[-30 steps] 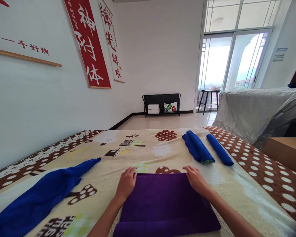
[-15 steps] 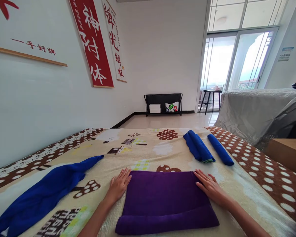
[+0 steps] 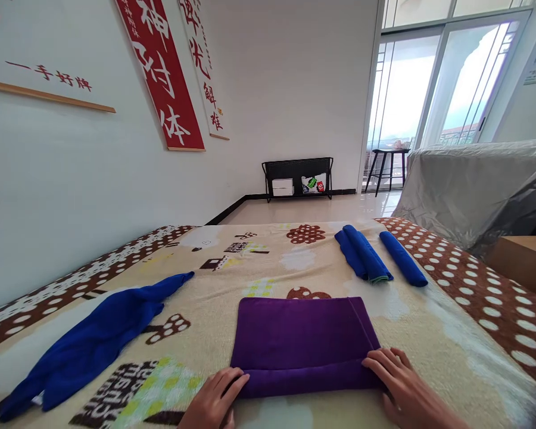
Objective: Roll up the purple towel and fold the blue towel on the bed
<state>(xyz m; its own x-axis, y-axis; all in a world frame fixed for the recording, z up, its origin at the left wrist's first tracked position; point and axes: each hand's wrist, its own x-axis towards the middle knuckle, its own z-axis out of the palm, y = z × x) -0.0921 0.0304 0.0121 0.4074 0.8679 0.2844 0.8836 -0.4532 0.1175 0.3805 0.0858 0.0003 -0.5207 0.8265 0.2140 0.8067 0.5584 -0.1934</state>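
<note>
A purple towel (image 3: 301,333) lies flat on the patterned blanket before me, its near edge folded over into a thick band. At the band's left end, my left hand (image 3: 215,398) is closed, fingers curled over the cloth. My right hand (image 3: 402,381) grips the right end the same way, its thumb mostly hidden beneath. A narrow crease runs along the towel's right side. To the left a blue cloth (image 3: 98,336) is spread loosely and crumpled. Beyond the towel on the right are a rolled blue cloth bundle (image 3: 364,253) and a single blue roll (image 3: 403,258).
The blanket (image 3: 268,262) covers the surface, with a brown polka-dot border. A cardboard box (image 3: 524,262) and a plastic-covered piece of furniture (image 3: 469,185) stand at the right. A black rack (image 3: 297,173) and a stool (image 3: 389,159) are at the back.
Both hands have moved from the towel's far corners back to the ends of its near folded band and closed on them. The view has tilted slightly downward.
</note>
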